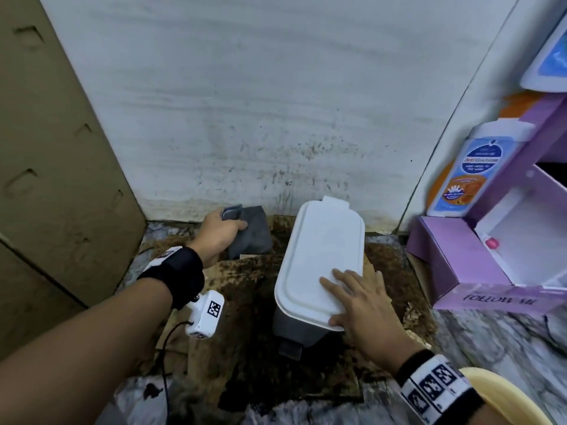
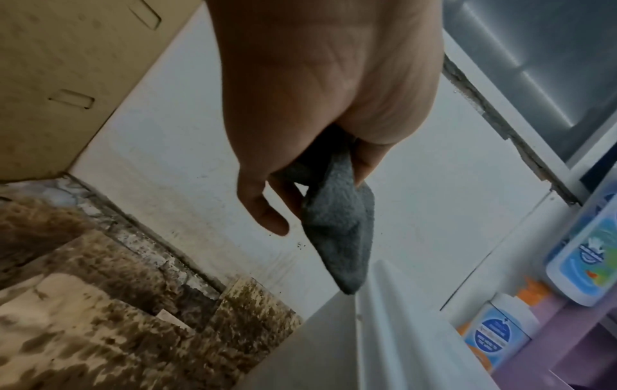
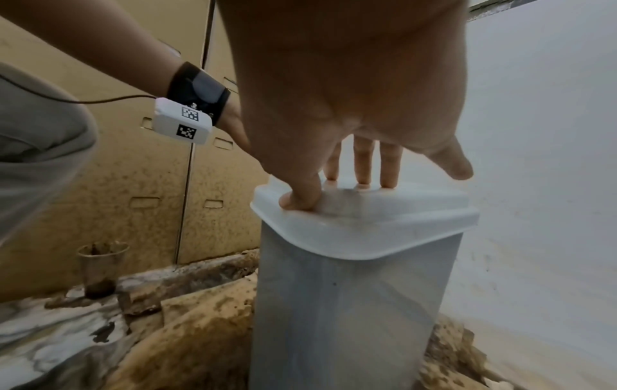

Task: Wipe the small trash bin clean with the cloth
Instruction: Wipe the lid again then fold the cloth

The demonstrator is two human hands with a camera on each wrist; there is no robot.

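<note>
Against the stained wall, trash bin under right hand, beside cloth.

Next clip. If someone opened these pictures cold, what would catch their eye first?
Probably the small trash bin, white-lidded, standing in the middle on dirty, brown-stained cardboard, with the right hand flat on the near end of its lid. Next, the grey cloth that the left hand grips beside the bin, near the spattered white wall.

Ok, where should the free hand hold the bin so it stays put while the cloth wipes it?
Keep the right hand flat on the near end of the white lid, pressing down from above. The bin is tall and narrow, so top pressure steadies it while the left hand brings the cloth in.
</note>
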